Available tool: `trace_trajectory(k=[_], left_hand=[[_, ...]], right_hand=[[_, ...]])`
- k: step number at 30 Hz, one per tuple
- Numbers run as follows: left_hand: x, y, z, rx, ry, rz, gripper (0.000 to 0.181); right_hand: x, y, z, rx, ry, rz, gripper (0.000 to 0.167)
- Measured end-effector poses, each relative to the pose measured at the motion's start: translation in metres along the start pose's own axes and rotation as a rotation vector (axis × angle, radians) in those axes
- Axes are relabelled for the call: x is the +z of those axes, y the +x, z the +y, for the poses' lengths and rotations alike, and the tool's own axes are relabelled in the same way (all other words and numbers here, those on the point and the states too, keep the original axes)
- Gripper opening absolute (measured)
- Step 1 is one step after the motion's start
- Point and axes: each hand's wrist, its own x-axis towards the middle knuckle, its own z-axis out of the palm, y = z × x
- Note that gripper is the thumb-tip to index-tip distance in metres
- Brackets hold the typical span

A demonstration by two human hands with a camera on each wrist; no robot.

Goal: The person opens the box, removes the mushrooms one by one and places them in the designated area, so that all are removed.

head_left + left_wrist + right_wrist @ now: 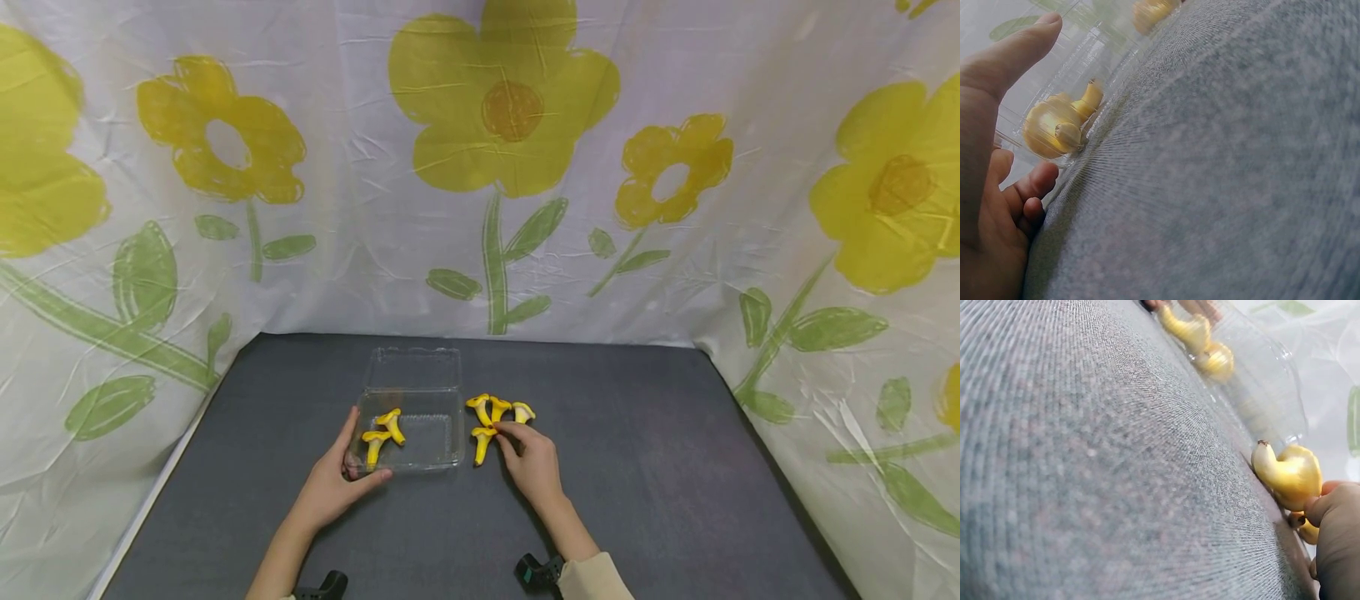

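A clear plastic clamshell container lies with its lid raised at the back. Two yellow chanterelle mushrooms lie at its left side. My left hand grips the container's front left corner, thumb along the front and fingers round the left side. To the container's right, my right hand pinches the cap edge of the front chanterelle with its fingertips. That mushroom's stem points towards me; in the right wrist view its cap meets the fingers. Just behind it lie more chanterelles.
A dark grey cloth covers the table. White curtains printed with yellow flowers stand at the back and both sides. Black bands sit on both wrists.
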Motion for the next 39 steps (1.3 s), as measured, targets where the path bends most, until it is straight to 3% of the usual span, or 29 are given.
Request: trace_trajectory(k=[9,20,25,39], left_hand=[[0.001,-0.001,0.001,0.005,0.001,0.002,0.123],[0.001,0.0,-0.001,0.018,0.005,0.011,0.122],[0.001,0.0,-0.002,0.018,0.014,0.017,0.122],[0.002,-0.001,-0.002,0.015,0.007,0.014,0.122]], right_hand=[[-0.002,-0.001,0.0,-0.03,0.043,0.05,0.025],[0.001,0.005,-0.001,0.117,0.148,0.146,0.017],[0.001,0.012,-0.006,0.089,0.177,0.161,0.018],[0.011,0.052,-0.042,0.042,0.286,0.076,0.021]])
